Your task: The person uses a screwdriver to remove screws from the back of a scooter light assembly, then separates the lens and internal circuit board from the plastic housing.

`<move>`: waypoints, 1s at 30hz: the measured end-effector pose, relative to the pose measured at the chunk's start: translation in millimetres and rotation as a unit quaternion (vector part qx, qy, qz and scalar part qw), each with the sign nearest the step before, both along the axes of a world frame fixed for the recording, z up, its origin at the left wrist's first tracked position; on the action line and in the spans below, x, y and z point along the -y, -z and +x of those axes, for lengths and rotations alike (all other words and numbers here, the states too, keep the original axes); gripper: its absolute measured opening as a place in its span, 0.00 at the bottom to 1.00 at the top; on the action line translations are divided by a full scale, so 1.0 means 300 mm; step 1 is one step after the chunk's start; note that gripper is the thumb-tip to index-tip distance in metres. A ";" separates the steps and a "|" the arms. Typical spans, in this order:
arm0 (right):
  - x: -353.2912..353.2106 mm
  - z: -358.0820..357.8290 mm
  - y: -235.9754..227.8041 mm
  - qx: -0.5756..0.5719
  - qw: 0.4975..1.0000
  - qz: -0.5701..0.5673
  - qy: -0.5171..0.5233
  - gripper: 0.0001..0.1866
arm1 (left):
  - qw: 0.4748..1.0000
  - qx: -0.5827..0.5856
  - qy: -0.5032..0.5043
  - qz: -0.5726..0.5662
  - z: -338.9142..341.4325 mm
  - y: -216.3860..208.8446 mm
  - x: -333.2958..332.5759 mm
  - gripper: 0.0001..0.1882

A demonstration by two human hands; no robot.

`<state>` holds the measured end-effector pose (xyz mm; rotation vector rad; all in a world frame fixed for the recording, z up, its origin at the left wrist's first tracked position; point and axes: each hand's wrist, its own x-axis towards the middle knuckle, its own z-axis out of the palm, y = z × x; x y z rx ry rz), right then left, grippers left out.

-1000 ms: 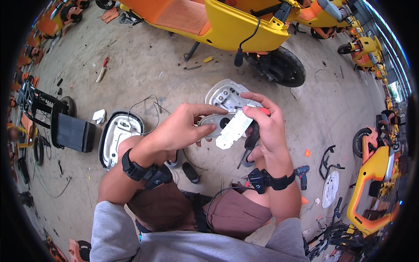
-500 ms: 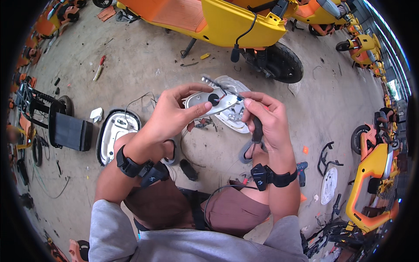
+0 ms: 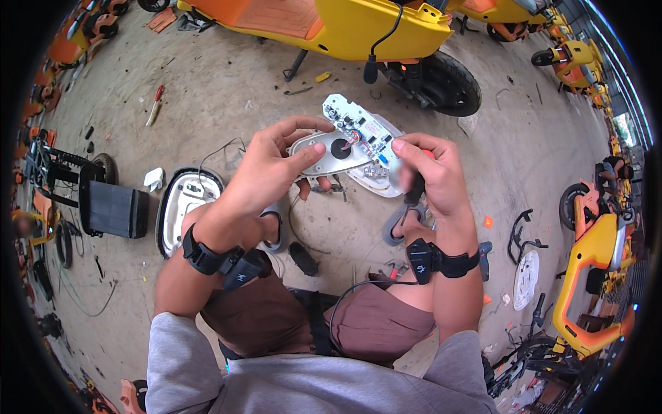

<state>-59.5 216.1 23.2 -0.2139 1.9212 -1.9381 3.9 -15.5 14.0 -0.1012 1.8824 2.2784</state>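
My left hand (image 3: 265, 165) is closed on a white plastic housing (image 3: 348, 164), thumb on top and fingers around its left end. The housing has a black round part (image 3: 338, 149), from which short thin wires run to a white circuit board (image 3: 365, 127). Lying slantwise above the housing, the board shows its component side. My right hand (image 3: 441, 172) pinches the board's lower right edge and also holds a dark-handled screwdriver (image 3: 415, 191), shaft downward. Behind and below them a larger white shell (image 3: 378, 185) lies on the floor, partly covered.
A yellow and orange scooter (image 3: 372, 34) stands ahead, with a red-handled tool (image 3: 156, 103) on the floor to its left. Left of my leg lies a white, black-rimmed cover (image 3: 169, 224). A drill (image 3: 485, 259) and a white panel (image 3: 526, 279) are to the right.
The circuit board has turned from nearly edge-on to face up, its component side now visible. My right hand has shifted slightly right with it; my left hand still holds the housing.
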 end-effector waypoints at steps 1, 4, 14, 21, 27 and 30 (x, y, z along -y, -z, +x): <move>0.002 0.001 0.004 0.001 1.000 -0.001 -0.003 0.10 | 1.000 -0.001 -0.003 -0.002 -0.001 0.000 0.000 0.17; 0.006 0.000 0.009 -0.010 1.000 -0.014 -0.012 0.10 | 1.000 0.006 -0.004 -0.004 -0.003 0.002 0.008 0.18; 0.033 0.017 0.024 0.028 0.996 -0.007 -0.086 0.14 | 1.000 -0.011 -0.013 -0.022 0.000 -0.009 0.011 0.23; 0.088 0.052 0.059 0.049 0.989 -0.034 -0.137 0.16 | 0.998 -0.050 -0.021 -0.029 -0.005 0.014 0.006 0.26; 0.147 0.100 0.095 0.128 0.978 -0.130 -0.103 0.17 | 0.992 -0.109 -0.051 -0.028 -0.014 0.043 -0.004 0.28; 0.158 0.112 0.116 0.126 0.981 -0.117 -0.095 0.15 | 0.992 -0.101 -0.059 -0.054 -0.011 0.027 -0.009 0.28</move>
